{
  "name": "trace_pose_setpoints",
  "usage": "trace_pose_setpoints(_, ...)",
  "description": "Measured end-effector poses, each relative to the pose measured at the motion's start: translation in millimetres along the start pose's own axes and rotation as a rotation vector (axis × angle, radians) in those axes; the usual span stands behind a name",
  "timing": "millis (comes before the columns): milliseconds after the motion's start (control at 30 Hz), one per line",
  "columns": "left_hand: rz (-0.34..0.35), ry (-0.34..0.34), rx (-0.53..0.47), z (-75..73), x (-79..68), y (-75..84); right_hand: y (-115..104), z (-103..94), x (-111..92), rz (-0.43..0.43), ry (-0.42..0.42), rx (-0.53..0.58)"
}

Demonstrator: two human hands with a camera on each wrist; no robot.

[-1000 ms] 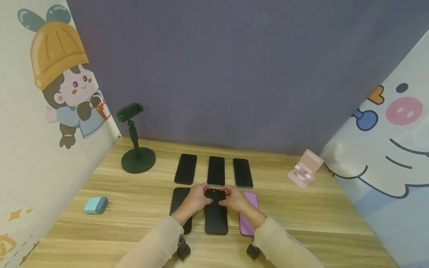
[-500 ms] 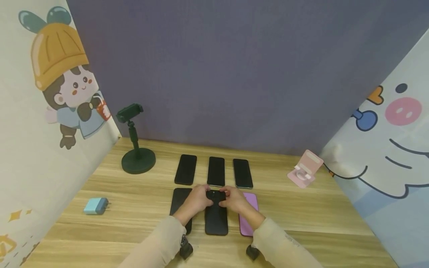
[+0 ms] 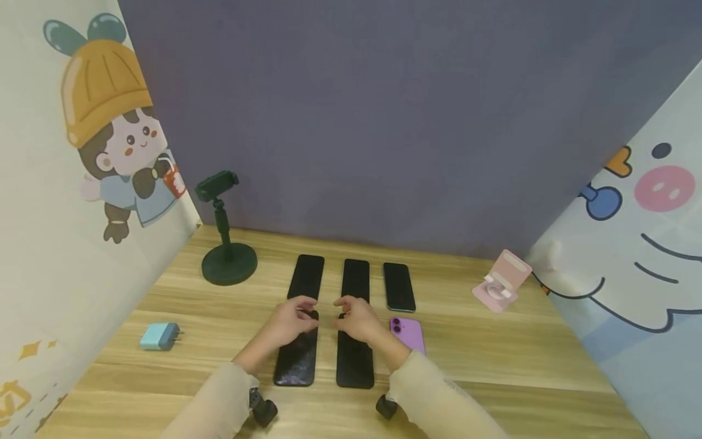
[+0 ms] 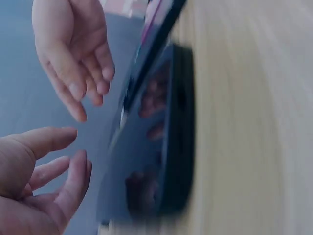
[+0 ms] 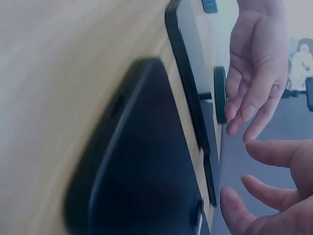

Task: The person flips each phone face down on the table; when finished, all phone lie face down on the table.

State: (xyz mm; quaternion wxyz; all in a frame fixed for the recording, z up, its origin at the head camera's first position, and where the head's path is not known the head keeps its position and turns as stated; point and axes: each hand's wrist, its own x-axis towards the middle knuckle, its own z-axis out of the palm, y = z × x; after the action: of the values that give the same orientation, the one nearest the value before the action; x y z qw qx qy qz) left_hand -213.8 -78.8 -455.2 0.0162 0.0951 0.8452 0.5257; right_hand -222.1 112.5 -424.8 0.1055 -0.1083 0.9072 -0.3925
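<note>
My left hand (image 3: 289, 319) hovers over the far end of the left front phone (image 3: 296, 364), a black one with a glossy face. That face mirrors my fingers in the left wrist view, where the hand (image 4: 34, 183) stays apart from the phone (image 4: 142, 171). Above the far end of the matte black middle phone (image 3: 355, 367) is my right hand (image 3: 359, 321). Both hands hold nothing, their fingers loosely bent and facing each other across a gap. A purple phone (image 3: 408, 334) lies back up to the right, partly hidden by the right forearm.
Behind lies a row of black phones: left (image 3: 307, 276), middle (image 3: 356, 277), right (image 3: 399, 286). A dark green stand (image 3: 229, 264) is at back left, a blue charger plug (image 3: 159, 336) at left, a pink folding phone holder (image 3: 501, 281) at right. A grey curtain (image 3: 351, 122) closes the back.
Both hands have let go of the middle front phone's far end. The left hand moved left over the left phone; the right hand shifted slightly left, uncovering the purple phone's cameras.
</note>
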Motion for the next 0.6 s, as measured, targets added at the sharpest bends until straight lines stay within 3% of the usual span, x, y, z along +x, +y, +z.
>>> trace_pose_setpoints(133,-0.026,0.061,0.079,-23.5,-6.7,-12.1,-9.7,17.8,5.6,0.003,-0.013,0.017)
trace_pose_setpoints(267,-0.062,0.054,0.083,-37.2,-12.0,-21.6,-14.2,32.0,9.2,0.023,-0.030,0.047)
trace_pose_setpoints(600,-0.088,-0.010,0.163,-39.9,-14.4,-25.3,-20.8,49.9,13.8,0.058,-0.016,0.022)
